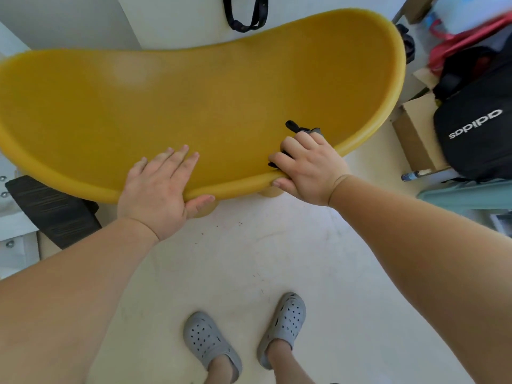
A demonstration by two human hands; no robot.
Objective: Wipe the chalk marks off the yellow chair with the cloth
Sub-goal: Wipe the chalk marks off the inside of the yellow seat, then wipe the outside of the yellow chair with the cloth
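Far left on the floor there's a black ribbed thing, partly tucked under the yellow chair, no idea what it is. The chair fills most of the view, and there's a pale hazy smudge near its top left edge. Could be chalk, can't really tell. Left hand sits on the near rim of the seat, fingers straight and flat on the yellow, thumb underneath the rim, nothing else in it. Below that, two grey clogs on the floor. A black strap hangs behind the chair's top edge. Right hand is near the left one on the same near rim, with its fingers curled tight around a dark grey cloth. It's pressing the cloth on the seat, thumb hooked under the rim, and a bit of cloth sticks out past the knuckles. Far right, by the chair's right end: a cardboard box and a black adidas bag
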